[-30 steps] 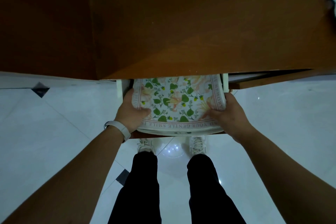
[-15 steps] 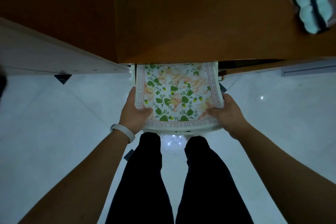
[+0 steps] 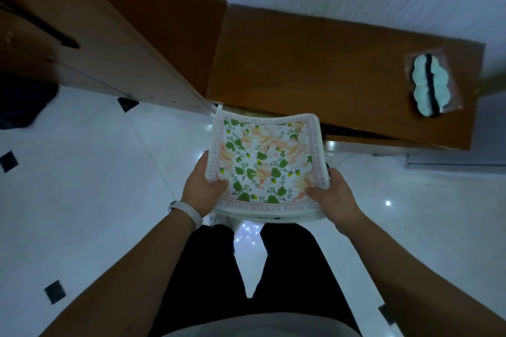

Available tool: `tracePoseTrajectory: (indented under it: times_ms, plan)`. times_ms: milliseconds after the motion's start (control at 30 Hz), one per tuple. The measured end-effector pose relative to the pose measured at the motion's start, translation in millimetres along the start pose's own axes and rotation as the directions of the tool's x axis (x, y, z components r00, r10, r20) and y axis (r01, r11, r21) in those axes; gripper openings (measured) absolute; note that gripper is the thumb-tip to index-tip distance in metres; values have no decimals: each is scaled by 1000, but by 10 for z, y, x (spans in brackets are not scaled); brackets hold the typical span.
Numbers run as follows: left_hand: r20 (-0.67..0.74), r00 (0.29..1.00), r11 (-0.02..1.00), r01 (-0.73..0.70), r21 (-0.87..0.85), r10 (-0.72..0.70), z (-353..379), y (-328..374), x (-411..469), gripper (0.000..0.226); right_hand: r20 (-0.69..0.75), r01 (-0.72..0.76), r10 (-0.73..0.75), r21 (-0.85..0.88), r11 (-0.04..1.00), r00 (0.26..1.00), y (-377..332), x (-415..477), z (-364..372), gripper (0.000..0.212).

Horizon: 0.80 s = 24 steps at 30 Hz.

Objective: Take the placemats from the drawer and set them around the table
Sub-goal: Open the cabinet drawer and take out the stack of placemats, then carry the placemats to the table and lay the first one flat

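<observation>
A stack of floral placemats (image 3: 265,156), white with green leaves, peach flowers and a lettered border, hangs in front of me above the floor. My left hand (image 3: 201,189) grips the stack's near left corner, thumb on top. At the near right corner my right hand (image 3: 332,195) holds it the same way. The stack sags a little in the middle. Its far edge lies just before the open drawer (image 3: 356,135) under the brown cabinet top (image 3: 328,76); the drawer's inside is hidden.
A tall brown cupboard (image 3: 95,35) stands to the left of the cabinet. A wrapped white and black item (image 3: 430,87) lies on the cabinet top at the right. Glossy white floor tiles (image 3: 82,186) with small black insets surround my legs.
The stack has come out from under the cabinet top towards me, held by both hands throughout. The view has pulled back, showing the cabinet top and the wall.
</observation>
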<state>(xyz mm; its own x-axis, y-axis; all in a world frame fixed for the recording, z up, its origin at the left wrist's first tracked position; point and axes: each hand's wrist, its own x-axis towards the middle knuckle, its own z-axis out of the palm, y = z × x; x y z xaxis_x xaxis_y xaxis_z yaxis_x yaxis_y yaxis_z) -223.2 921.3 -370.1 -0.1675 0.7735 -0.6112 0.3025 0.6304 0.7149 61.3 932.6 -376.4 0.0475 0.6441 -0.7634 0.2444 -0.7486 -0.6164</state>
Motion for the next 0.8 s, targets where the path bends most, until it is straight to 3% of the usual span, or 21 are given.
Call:
tracePoseTrajectory:
  times_ms: [400,667,800]
  plan:
    - [-92,994,963,-88,-253,67,-320,138,-604,63,-84,229,-246,-169,958,966,-551,-890,53,38]
    - [-188,960,893,-263,-365,206,-1161,74,-1261,63,-120,407,-441,-230,884,889,-784,-1769,689,37]
    - [-278,928,863,-341,-372,247,-1595,-35,-1613,65,-66,469,-498,-251,847,865,-909,-2079,1007,39]
